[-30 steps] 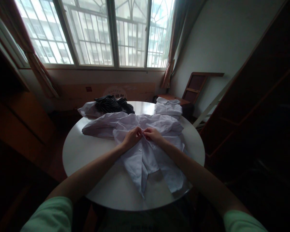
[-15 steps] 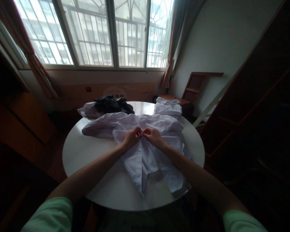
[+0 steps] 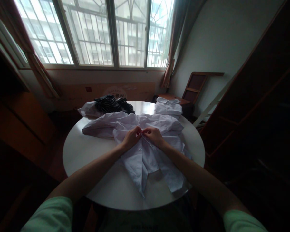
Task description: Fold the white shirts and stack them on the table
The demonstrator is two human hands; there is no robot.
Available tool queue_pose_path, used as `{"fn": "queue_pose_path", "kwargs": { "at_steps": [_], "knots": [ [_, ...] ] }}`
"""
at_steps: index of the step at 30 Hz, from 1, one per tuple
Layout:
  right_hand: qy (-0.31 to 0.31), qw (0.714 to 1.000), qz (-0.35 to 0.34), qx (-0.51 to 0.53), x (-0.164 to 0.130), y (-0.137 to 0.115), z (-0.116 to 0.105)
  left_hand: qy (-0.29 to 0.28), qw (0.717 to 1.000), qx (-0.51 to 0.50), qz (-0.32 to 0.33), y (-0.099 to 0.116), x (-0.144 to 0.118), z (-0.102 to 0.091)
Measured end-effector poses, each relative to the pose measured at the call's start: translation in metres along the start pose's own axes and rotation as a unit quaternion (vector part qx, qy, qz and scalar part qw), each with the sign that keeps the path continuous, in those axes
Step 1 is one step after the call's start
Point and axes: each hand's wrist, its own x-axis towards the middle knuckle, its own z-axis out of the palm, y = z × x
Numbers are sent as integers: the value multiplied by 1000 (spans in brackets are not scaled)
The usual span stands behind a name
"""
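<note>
**Both hands pinching at the shirt front**

My left hand (image 3: 131, 138) and my right hand (image 3: 154, 135) meet fingertip to fingertip over the middle of the crumpled white button-up cotton shirt (image 3: 145, 154), which lies spread across the round white surface (image 3: 87, 154). Each grip is pressed together on a fold of the shirt's front edge, left fingers curled in from one side, right fingers from the other, thumbs and forefingers almost touching. What sits between the fingertips is too small to make out. Just below my left hand, a small white button (image 3: 140, 149) shows on the placket.

The shirt sits right under both grips: its sleeves fan out left and right beyond my knuckles, and its lower panels run back toward me, with one pointed tail hanging near the surface's near rim. My forearms cross the near half of the surface to reach it.

Farther off, at the far left of the surface, there is a dark striped bundle of cloth (image 3: 111, 103) lying on another pale garment. At the far right, a neatly folded white shirt (image 3: 168, 108) rests well apart from my hands. Behind it all, the barred window (image 3: 99, 32) glows bright.
</note>
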Motion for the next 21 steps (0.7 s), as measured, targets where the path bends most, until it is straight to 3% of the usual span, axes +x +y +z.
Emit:
{"fn": "queue_pose_path", "kwargs": {
  "at_steps": [21],
  "knots": [
    [2, 999, -22, -40, 1, 4, 3, 22, 999, 36, -11, 10, -2, -6]
  ]
}}
